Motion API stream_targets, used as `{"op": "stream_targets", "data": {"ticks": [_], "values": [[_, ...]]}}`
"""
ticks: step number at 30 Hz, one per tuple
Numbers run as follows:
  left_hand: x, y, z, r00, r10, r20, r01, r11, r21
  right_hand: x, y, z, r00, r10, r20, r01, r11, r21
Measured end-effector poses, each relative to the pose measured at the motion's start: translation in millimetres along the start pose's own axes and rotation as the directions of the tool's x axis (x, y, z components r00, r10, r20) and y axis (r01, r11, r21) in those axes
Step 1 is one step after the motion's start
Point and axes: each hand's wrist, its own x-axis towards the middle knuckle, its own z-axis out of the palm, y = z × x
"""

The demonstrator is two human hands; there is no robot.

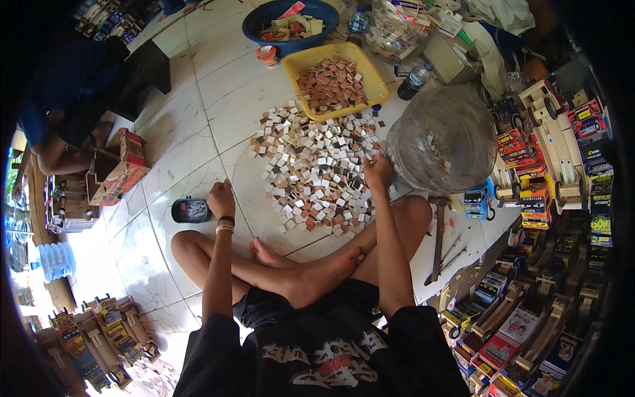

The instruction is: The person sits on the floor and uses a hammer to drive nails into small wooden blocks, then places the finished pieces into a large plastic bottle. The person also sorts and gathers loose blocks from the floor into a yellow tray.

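A wide heap of small square wooden pieces [311,175], some white, some brown, some dark, lies on the tiled floor before my crossed legs. My right hand [378,172] is over the heap's right edge with its fingers pinched together; whatever they hold is too small to make out. Off to the left of the heap, my left hand [221,200] is closed just above the floor, its grip hidden. Beside it sits a small dark oval tray [177,212] holding thin shiny bits, possibly nails. Behind the heap stands a yellow basin [376,81] with more brown squares inside.
A large clear plastic bag [442,142] bulges at right, with a hammer [437,238] below it. Toy wooden trucks [536,159] crowd the right side. At the back is a blue basin [288,47] of scraps. Another person [59,126] sits at left by a wooden box [120,169].
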Motion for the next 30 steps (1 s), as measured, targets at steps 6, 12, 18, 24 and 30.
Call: {"op": "stream_targets", "data": {"ticks": [6, 12, 18, 24, 30], "values": [[17.2, -4.4, -4.9, 0.953, 0.26, 0.154, -0.286, 0.941, 0.181, 1.5, 16.9, 17.0, 0.942, 0.274, 0.195, -0.336, 0.8, 0.497], [29.1, -19.3, -5.6, 0.925, 0.339, 0.174, -0.379, 0.863, 0.333, -23.9, -9.6, -1.5, 0.627, 0.136, 0.767, -0.779, 0.1, 0.62], [18.1, -27.2, -6.9, 0.935, 0.354, 0.023, -0.351, 0.917, 0.187, -128.0, -125.4, 80.7, 0.521, -0.081, 0.85, -0.7, 0.529, 0.479], [-16.2, -20.5, -18.8, 0.975, 0.215, -0.053, -0.204, 0.966, 0.158, -196.8, -227.8, 179.4, 0.6, -0.091, 0.795, -0.425, 0.806, 0.413], [-21.2, -3.9, -30.7, 0.962, 0.249, -0.114, -0.241, 0.967, 0.079, -191.4, -227.2, 144.9, 0.838, -0.309, 0.451, 0.127, 0.913, 0.389]]}}
